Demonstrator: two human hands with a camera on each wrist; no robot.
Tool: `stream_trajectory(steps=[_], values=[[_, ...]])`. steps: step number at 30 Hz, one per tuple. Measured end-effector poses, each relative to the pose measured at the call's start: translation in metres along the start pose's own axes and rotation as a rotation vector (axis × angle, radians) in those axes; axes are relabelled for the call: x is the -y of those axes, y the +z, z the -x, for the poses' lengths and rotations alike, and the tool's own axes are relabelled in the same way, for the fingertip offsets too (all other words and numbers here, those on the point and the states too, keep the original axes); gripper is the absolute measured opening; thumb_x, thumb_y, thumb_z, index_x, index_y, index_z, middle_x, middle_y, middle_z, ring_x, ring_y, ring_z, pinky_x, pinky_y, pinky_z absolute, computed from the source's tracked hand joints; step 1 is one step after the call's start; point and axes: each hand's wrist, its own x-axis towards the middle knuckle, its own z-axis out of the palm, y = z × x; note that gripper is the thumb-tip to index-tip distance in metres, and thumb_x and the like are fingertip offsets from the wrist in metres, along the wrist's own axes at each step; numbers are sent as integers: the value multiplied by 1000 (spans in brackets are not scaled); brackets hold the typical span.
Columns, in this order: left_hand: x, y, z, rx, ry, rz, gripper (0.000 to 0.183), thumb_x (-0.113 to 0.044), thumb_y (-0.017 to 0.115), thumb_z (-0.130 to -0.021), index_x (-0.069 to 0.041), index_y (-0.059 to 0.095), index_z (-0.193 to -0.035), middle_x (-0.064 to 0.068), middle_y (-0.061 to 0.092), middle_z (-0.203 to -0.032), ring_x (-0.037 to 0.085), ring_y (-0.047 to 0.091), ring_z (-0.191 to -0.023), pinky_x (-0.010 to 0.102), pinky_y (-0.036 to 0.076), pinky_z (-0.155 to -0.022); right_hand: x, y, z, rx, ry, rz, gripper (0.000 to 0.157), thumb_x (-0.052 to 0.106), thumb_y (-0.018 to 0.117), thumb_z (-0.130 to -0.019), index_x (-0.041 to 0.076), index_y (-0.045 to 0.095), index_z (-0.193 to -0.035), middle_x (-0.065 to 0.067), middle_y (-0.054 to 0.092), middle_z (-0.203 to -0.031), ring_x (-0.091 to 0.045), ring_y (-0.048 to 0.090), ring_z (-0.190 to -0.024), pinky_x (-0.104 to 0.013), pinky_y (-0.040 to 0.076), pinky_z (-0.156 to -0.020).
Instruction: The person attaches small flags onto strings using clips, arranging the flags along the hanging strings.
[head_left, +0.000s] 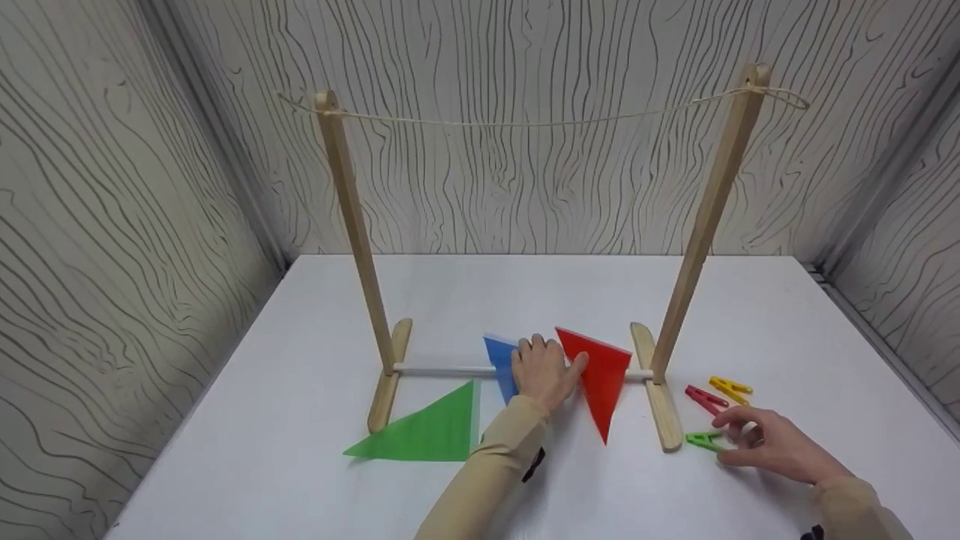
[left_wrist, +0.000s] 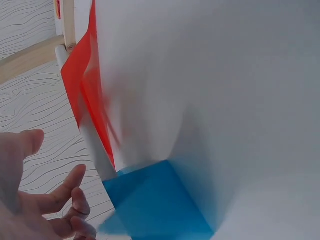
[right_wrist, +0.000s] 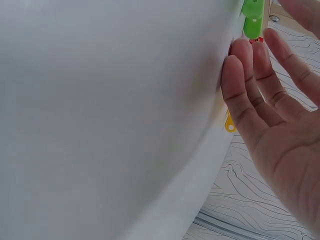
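Observation:
My left hand [head_left: 541, 375] hovers over the blue triangular flag [head_left: 498, 358], fingers loosely spread and holding nothing. Its thumb overlaps the edge of the red triangular flag [head_left: 600, 367] in the head view; the left wrist view has a gap between them. To the left lies a green triangular flag [head_left: 431, 431]. On the right side, my right hand [head_left: 780, 446] reaches around the end of a green clothespin [head_left: 703, 441], thumb and fingers apart. A red clothespin [head_left: 703, 397] and a yellow clothespin [head_left: 729, 388] lie just beyond the fingers.
A wooden stand has a left post [head_left: 352, 225] and a right post [head_left: 709, 217], with a string [head_left: 517, 124] tied between their tops. A white rod [head_left: 442, 370] joins them low down. Flat wooden feet [head_left: 666, 420] rest on the white table [head_left: 262, 390].

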Motion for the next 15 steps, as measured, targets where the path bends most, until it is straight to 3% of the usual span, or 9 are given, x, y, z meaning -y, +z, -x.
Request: stream_trajectory(steps=[15], values=[[-5, 21, -7, -10, -39, -71, 45, -53, 61, -95, -11, 70, -110, 9, 66, -124, 28, 55, -123, 44, 47, -106, 1, 4, 0, -31, 43, 17, 47, 19, 84, -80, 2, 63, -118, -4, 55, -92, -18, 48, -83, -24, 41, -62]])
